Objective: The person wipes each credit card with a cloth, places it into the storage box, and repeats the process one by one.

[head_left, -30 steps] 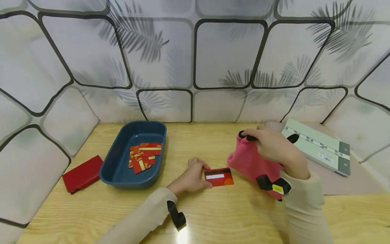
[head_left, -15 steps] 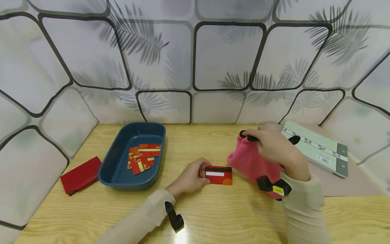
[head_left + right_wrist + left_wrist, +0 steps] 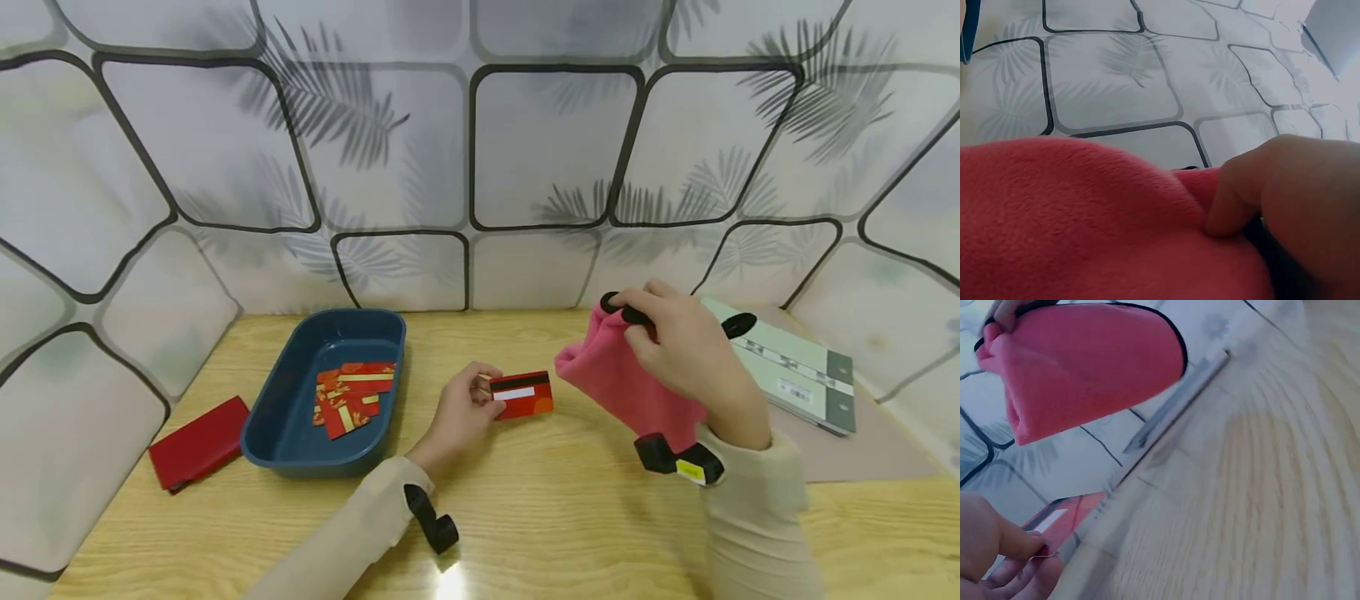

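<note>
Between thumb and fingers, my left hand (image 3: 456, 417) pinches a red plastic card (image 3: 522, 395) by its left end. The card shows a dark stripe and a white strip, and it looks tilted up. To its right, my right hand (image 3: 678, 350) grips the top of a pink plush cloth (image 3: 630, 375) with black edging. In the left wrist view the cloth (image 3: 1091, 369) hangs above the table, folded over. The right wrist view shows the thumb pressed into the fabric (image 3: 1085, 212); the other fingers are mostly hidden.
A blue tray (image 3: 258, 425) with several red and yellow cards (image 3: 352, 396) stands at left. Beside it lies a dark red wallet-like case (image 3: 198, 442). At the back right, a pale green notebook or binder (image 3: 795, 367) rests on a beige sheet (image 3: 862, 458). Patterned fabric walls surround the table.
My left hand has lifted the card off the table and drawn it slightly up and left. My right hand has raised the pink cloth a little. The head view has tilted slightly.
</note>
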### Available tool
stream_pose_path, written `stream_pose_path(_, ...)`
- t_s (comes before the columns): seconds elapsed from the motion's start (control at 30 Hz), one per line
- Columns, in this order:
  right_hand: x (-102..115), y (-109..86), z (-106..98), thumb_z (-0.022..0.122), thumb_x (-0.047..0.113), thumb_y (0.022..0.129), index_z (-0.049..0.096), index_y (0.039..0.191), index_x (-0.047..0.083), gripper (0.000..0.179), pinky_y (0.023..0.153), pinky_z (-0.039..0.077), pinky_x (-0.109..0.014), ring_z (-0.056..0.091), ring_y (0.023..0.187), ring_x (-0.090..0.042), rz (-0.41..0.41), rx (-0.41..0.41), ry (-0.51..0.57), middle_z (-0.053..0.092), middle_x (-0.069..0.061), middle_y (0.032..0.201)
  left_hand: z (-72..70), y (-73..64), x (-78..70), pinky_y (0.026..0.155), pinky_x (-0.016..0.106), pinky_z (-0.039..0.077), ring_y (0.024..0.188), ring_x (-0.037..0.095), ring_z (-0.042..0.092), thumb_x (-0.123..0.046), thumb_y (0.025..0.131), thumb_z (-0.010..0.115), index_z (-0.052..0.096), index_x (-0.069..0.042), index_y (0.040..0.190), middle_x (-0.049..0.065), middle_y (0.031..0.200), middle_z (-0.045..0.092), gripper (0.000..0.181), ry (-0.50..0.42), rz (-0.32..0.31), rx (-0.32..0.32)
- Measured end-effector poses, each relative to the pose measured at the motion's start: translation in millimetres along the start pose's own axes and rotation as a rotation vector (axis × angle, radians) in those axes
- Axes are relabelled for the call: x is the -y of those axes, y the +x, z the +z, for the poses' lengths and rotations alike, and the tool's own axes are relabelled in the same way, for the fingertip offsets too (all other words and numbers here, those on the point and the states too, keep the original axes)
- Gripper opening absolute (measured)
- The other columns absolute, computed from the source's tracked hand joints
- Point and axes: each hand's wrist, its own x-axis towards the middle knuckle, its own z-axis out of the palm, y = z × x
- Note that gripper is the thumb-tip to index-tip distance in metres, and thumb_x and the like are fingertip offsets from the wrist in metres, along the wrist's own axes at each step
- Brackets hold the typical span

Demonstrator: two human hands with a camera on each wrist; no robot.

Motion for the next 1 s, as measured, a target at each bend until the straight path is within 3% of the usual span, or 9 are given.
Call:
stream_pose_path(0.07, 1.3, -0.1, 4.2, 0.049, -0.003, 0.078, 0.069, 0.098, 0.003, 0.029, 0.054, 0.035, -0.029, 0.043, 0.059, -0.017, -0.014, -0.066, 0.008, 0.053, -0.006, 0.078, 1.8, 2.2, 0.0, 0.057, 0.019, 0.049, 0.065, 0.010, 0.053, 0.015, 0.081, 0.064, 0.058, 0.004, 0.113, 0.015, 0.085, 0.055, 0.034, -0.068, -0.026, -0.020)
stream_pose_path(0.17, 2.2, 0.1, 10.3, 0.048, -0.003, 0.077, 0.067, 0.095, 0.001, 0.027, 0.054, 0.038, -0.031, 0.045, 0.060, -0.019, -0.050, -0.128, 0.007, 0.053, -0.008, 0.078, 3.9, 3.6, -4.8, 0.060, 0.026, 0.055, 0.067, 0.011, 0.058, 0.014, 0.083, 0.063, 0.057, 0.005, 0.117, 0.020, 0.089, 0.060, 0.036, -0.095, -0.046, -0.045)
stream_pose_path(0.3, 2.0, 1.8, 15.0, 0.049, -0.007, 0.076, 0.063, 0.101, -0.003, 0.029, 0.058, 0.043, -0.038, 0.051, 0.068, -0.026, -0.114, -0.170, 0.008, 0.053, -0.013, 0.082, 1.3, 7.8, -20.5, 0.065, 0.039, 0.059, 0.072, 0.014, 0.060, 0.015, 0.084, 0.060, 0.058, 0.003, 0.120, 0.025, 0.096, 0.062, 0.038, -0.120, -0.036, -0.064)
stream_pose_path(0.53, 1.0, 8.0, 12.4, 0.047, -0.016, 0.078, 0.058, 0.110, -0.011, 0.034, 0.061, 0.044, -0.041, 0.051, 0.071, -0.033, -0.202, -0.279, 0.054, 0.051, -0.023, 0.085, -14.2, 12.4, -46.4, 0.065, 0.040, 0.060, 0.070, 0.013, 0.057, 0.020, 0.084, 0.057, 0.056, 0.004, 0.123, 0.025, 0.098, 0.057, 0.042, -0.180, -0.022, -0.073)
stream_pose_path(0.77, 6.0, 8.7, 7.1, 0.043, -0.014, 0.083, 0.053, 0.117, -0.011, 0.035, 0.075, 0.048, -0.050, 0.054, 0.086, -0.039, -0.108, -0.347, 0.077, 0.049, -0.029, 0.099, -20.2, 13.5, -46.6, 0.069, 0.047, 0.059, 0.069, 0.012, 0.054, 0.021, 0.083, 0.056, 0.052, 0.004, 0.126, 0.010, 0.089, 0.051, 0.045, -0.249, -0.042, -0.083)
stream_pose_path(0.93, 1.3, 6.9, -0.4, 0.041, -0.008, 0.087, 0.056, 0.112, -0.011, 0.029, 0.089, 0.046, -0.048, 0.055, 0.100, -0.041, -0.059, -0.518, 0.115, 0.057, -0.029, 0.106, -14.9, 14.6, -44.6, 0.068, 0.041, 0.059, 0.072, 0.012, 0.051, 0.019, 0.083, 0.058, 0.051, 0.005, 0.122, 0.005, 0.088, 0.049, 0.042, -0.223, -0.038, -0.087)
stream_pose_path(1.0, -1.6, 3.9, -3.1, 0.041, -0.005, 0.087, 0.058, 0.108, -0.011, 0.028, 0.089, 0.046, -0.043, 0.057, 0.097, -0.041, -0.042, -0.579, 0.111, 0.060, -0.028, 0.103, -11.0, 15.4, -44.0, 0.069, 0.042, 0.059, 0.074, 0.012, 0.051, 0.019, 0.083, 0.058, 0.051, 0.006, 0.120, 0.005, 0.087, 0.048, 0.039, -0.219, -0.035, -0.070)
